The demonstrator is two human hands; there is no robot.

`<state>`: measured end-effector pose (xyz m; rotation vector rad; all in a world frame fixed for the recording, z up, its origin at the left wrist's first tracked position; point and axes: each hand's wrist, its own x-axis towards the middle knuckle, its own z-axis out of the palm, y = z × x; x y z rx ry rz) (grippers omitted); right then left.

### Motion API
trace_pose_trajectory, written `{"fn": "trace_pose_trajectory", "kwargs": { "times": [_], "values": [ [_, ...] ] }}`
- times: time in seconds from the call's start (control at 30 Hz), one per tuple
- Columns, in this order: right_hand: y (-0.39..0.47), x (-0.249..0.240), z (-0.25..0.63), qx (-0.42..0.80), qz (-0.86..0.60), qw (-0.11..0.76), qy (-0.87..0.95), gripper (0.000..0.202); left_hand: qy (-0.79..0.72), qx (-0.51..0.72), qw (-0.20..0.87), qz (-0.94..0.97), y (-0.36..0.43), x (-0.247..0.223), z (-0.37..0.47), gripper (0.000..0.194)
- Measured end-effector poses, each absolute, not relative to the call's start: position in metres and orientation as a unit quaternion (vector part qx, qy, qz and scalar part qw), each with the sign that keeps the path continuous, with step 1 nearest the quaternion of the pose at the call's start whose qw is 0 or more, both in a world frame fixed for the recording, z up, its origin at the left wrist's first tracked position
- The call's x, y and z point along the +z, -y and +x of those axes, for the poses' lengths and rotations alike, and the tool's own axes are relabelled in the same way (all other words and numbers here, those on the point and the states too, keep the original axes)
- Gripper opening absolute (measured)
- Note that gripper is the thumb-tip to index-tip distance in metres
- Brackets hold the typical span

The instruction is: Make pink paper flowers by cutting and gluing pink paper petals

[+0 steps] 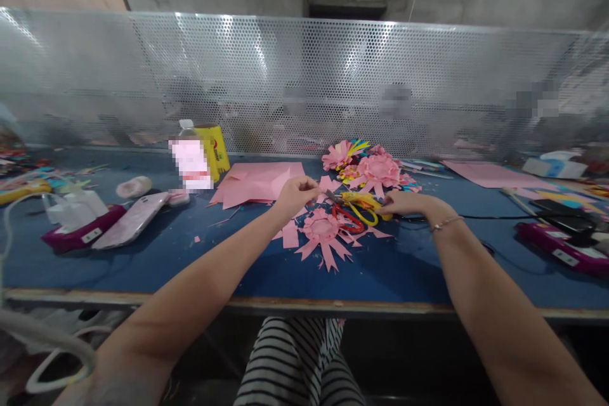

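My left hand (299,193) is closed in a pinch above the pink scraps; what its fingertips hold, if anything, is too small to make out. Fingers of my right hand (404,203) are closed on the rear of a yellow glue gun (358,199), whose tip points left toward my left hand. Below the gun lie red-handled scissors (349,221). Nearest me is a pink paper rosette (323,229) with notched ribbon tails, flat on the blue table (394,273). Behind the gun are more finished-looking pink paper rosettes (378,168) with yellow and blue strips.
Pink paper sheets (254,181) lie left of my hands, with a bottle (190,158) and a yellow box (216,149) behind. A phone (136,219) leans on a purple power strip (85,228); another power strip (564,247) is right. A perforated metal screen (266,76) closes the back.
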<state>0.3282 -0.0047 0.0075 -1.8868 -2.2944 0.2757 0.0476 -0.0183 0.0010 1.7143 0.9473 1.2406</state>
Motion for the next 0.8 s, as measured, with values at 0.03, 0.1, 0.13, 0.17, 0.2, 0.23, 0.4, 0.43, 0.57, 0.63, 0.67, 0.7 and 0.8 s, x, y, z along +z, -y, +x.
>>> {"fn": "trace_pose_trajectory", "kwargs": {
  "times": [0.03, 0.1, 0.13, 0.17, 0.2, 0.23, 0.4, 0.43, 0.57, 0.63, 0.67, 0.7, 0.8],
  "values": [
    [0.005, 0.007, 0.325, 0.104, -0.633, 0.049, 0.765, 0.026, -0.381, 0.491, 0.407, 0.670, 0.018, 0.001, 0.047, 0.017],
    [0.006, 0.007, 0.321, 0.119, -0.638, 0.021, 0.761, 0.025, -0.391, 0.490, 0.419, 0.657, 0.017, 0.002, 0.046, 0.020],
    [0.006, 0.008, 0.319, 0.120, -0.639, 0.023, 0.760, 0.025, -0.396, 0.490, 0.424, 0.651, 0.017, 0.002, 0.046, 0.021],
    [0.006, 0.008, 0.317, 0.125, -0.638, 0.024, 0.760, 0.025, -0.399, 0.490, 0.428, 0.647, 0.017, 0.002, 0.046, 0.021],
    [0.006, 0.008, 0.316, 0.132, -0.635, 0.022, 0.761, 0.024, -0.402, 0.489, 0.430, 0.643, 0.016, 0.001, 0.045, 0.021],
    [0.007, 0.008, 0.314, 0.137, -0.633, 0.018, 0.762, 0.024, -0.405, 0.489, 0.431, 0.641, 0.015, 0.000, 0.045, 0.020],
    [0.008, 0.003, 0.300, 0.091, -0.652, 0.004, 0.753, 0.018, -0.403, 0.485, 0.433, 0.644, 0.013, -0.003, 0.044, 0.019],
    [0.008, 0.002, 0.298, 0.071, -0.650, 0.007, 0.756, 0.015, -0.402, 0.483, 0.432, 0.647, 0.013, -0.003, 0.044, 0.019],
    [0.006, -0.003, 0.295, -0.005, -0.620, 0.028, 0.784, 0.018, -0.411, 0.474, 0.430, 0.650, 0.012, -0.004, 0.044, 0.019],
    [0.005, -0.003, 0.295, -0.027, -0.618, 0.047, 0.784, 0.021, -0.414, 0.472, 0.431, 0.648, 0.012, -0.004, 0.044, 0.020],
    [0.004, -0.002, 0.296, -0.031, -0.621, 0.055, 0.781, 0.021, -0.415, 0.471, 0.431, 0.648, 0.012, -0.004, 0.044, 0.021],
    [0.004, 0.000, 0.297, -0.033, -0.622, 0.061, 0.780, 0.021, -0.416, 0.470, 0.431, 0.648, 0.012, -0.004, 0.044, 0.022],
    [0.003, 0.005, 0.300, -0.024, -0.619, 0.094, 0.780, 0.017, -0.420, 0.464, 0.431, 0.649, 0.012, -0.004, 0.044, 0.022]
  ]
}}
